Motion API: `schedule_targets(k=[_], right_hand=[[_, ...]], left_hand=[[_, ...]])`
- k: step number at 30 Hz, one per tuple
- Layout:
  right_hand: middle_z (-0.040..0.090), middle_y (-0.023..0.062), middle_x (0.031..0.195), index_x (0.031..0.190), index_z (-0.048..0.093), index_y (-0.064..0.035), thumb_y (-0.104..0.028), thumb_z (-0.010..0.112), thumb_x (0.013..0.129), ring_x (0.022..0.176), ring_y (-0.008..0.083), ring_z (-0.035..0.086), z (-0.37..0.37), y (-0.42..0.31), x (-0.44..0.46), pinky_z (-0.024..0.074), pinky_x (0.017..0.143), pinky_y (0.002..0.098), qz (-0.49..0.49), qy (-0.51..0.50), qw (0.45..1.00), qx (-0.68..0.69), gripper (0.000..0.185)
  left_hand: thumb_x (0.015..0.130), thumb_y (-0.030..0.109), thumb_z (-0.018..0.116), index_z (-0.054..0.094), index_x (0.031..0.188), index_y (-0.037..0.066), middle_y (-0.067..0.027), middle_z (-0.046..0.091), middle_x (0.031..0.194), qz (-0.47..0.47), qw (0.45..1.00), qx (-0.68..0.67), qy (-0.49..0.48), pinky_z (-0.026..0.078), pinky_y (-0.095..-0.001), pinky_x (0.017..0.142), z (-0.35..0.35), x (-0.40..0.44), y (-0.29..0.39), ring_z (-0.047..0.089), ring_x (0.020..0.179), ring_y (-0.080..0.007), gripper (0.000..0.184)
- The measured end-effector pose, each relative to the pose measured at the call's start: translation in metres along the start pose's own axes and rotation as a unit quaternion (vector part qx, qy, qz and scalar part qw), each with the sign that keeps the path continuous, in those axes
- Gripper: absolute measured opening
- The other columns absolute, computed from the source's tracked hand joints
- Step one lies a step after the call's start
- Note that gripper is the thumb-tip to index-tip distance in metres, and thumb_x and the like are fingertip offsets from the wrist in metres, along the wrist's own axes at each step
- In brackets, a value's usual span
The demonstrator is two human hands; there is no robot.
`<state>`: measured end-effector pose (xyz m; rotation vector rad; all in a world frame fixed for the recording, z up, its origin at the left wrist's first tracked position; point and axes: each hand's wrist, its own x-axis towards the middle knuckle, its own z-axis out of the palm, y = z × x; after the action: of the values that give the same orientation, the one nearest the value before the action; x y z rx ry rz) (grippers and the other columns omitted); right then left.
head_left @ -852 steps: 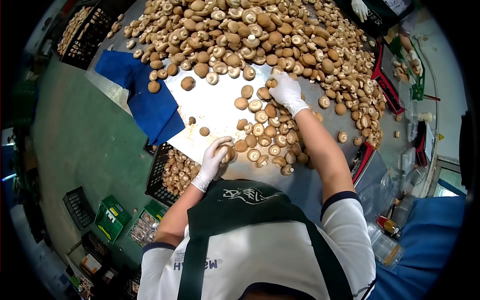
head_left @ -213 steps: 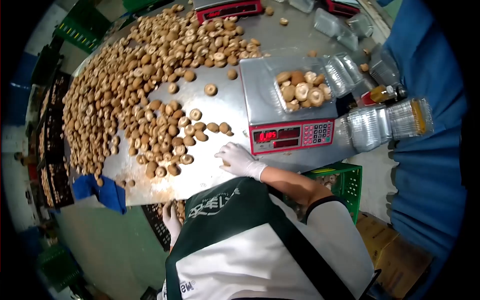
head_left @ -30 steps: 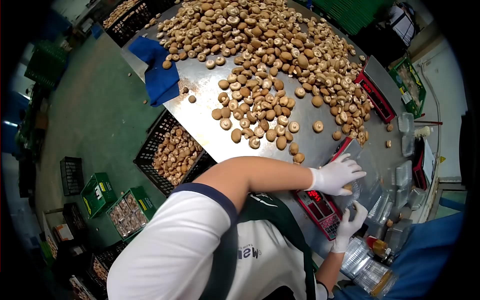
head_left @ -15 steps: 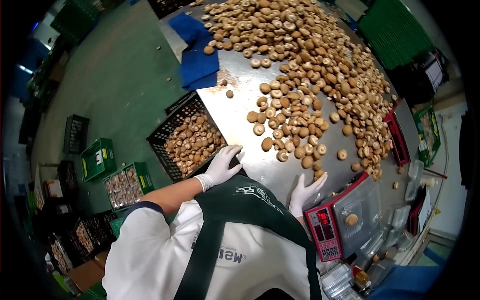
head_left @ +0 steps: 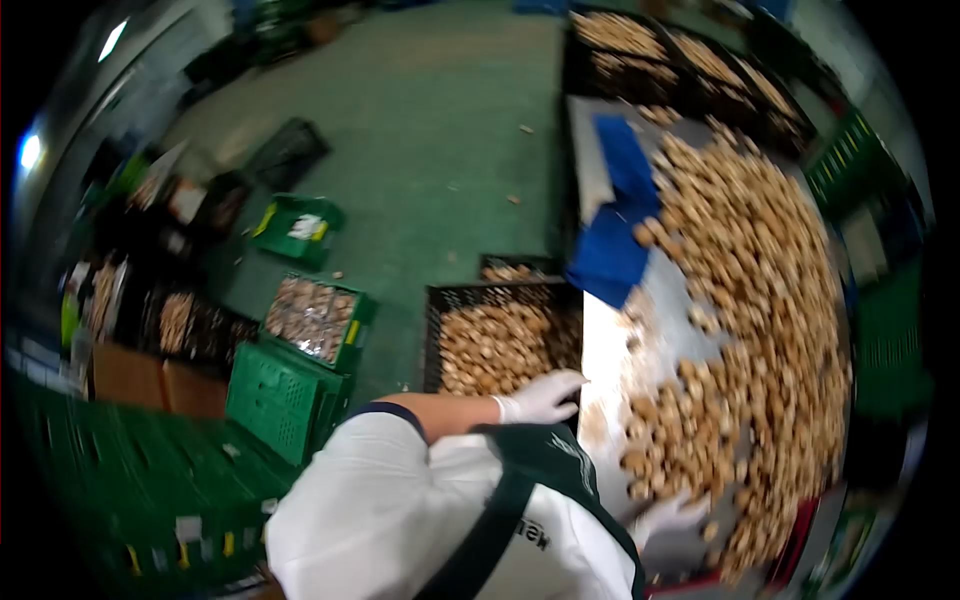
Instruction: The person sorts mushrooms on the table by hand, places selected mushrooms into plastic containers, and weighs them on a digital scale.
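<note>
Head view: so we've got a black crate (head_left: 434, 340) near the middle of the frame, well filled with mushrooms (head_left: 490, 350), with a smaller black crate (head_left: 487, 265) just past it at 12 o'clock holding more. Over at 9 o'clock there's a green crate (head_left: 362, 325) with packed mushrooms, and at 10 another green one with something white in it. Up at 1 o'clock we can see black crates (head_left: 605, 78) of mushrooms or pieces, too blurry to sort out

The big loose pile (head_left: 760, 300) sits on the metal table (head_left: 600, 365) at 3 o'clock, blue cloth (head_left: 612, 250) at 2. From our left hand (head_left: 541, 399), the full crate is at 11 and the pile around 2 to 3. Fingers and thumb are apart, reaching toward the table edge. Our right hand (head_left: 672, 517) is right by the pile's near edge, mushrooms at 12 to 2 from it; fingers look stretched out, but it's too smeared to tell if we're pinching one

Compared with half a second ago, our view has swung left: table and pile moved right, more crates showing, and the scale's lone mushroom dropped out of sight
</note>
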<state>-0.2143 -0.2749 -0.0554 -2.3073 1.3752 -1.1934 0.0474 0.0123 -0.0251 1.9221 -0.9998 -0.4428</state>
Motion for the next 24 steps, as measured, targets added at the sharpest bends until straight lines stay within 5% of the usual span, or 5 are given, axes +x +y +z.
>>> schedule_targets(k=[6,11,17,21,24], right_hand=[[0.045,0.0167,0.144,0.140,0.045,-0.0020,-0.024,0.051,0.100,0.130,0.0325,0.044,0.024,-0.017,0.030,0.0355,0.108,0.0429,-0.053,0.016,0.994,-0.095,0.046],[0.049,0.0187,0.139,0.133,0.051,0.0024,-0.010,0.046,0.099,0.130,0.0337,0.044,0.068,-0.171,0.060,0.0345,0.109,0.0430,-0.169,-0.135,0.965,0.145,0.037],[0.051,0.0233,0.133,0.124,0.059,-0.0002,-0.004,0.057,0.088,0.125,0.0389,0.046,0.176,-0.271,0.058,0.0369,0.106,0.0422,-0.285,-0.318,0.864,0.267,0.037],[0.053,0.0222,0.132,0.123,0.061,-0.0065,-0.005,0.061,0.083,0.120,0.0389,0.050,0.251,-0.258,0.049,0.0407,0.103,0.0438,-0.387,-0.240,0.879,0.145,0.040],[0.056,0.0208,0.126,0.117,0.063,-0.0031,-0.004,0.061,0.083,0.117,0.0371,0.052,0.273,-0.236,0.044,0.0415,0.102,0.0431,-0.365,-0.289,0.865,0.188,0.034]], left_hand=[[0.090,0.017,0.058,0.043,0.141,0.010,-0.0171,0.052,0.127,-0.073,0.996,0.029,0.052,0.042,-0.0412,0.099,-0.037,-0.014,-0.019,0.051,0.116,-0.0352,0.053],[0.093,0.020,0.055,0.048,0.137,0.011,-0.0190,0.055,0.123,-0.122,0.989,0.001,0.084,0.044,-0.0420,0.097,-0.053,-0.033,-0.030,0.055,0.111,-0.0364,0.046],[0.094,0.022,0.054,0.050,0.136,0.012,-0.0200,0.056,0.120,-0.143,0.975,0.005,0.167,0.047,-0.0406,0.090,-0.061,-0.059,-0.042,0.059,0.105,-0.0346,0.044],[0.096,0.020,0.056,0.051,0.136,0.010,-0.0167,0.057,0.122,-0.198,0.960,-0.025,0.197,0.049,-0.0377,0.090,-0.066,-0.076,-0.049,0.062,0.105,-0.0292,0.041],[0.095,0.021,0.059,0.052,0.135,0.010,-0.0135,0.057,0.121,-0.219,0.943,-0.060,0.241,0.050,-0.0352,0.091,-0.066,-0.089,-0.048,0.061,0.107,-0.0251,0.043]])
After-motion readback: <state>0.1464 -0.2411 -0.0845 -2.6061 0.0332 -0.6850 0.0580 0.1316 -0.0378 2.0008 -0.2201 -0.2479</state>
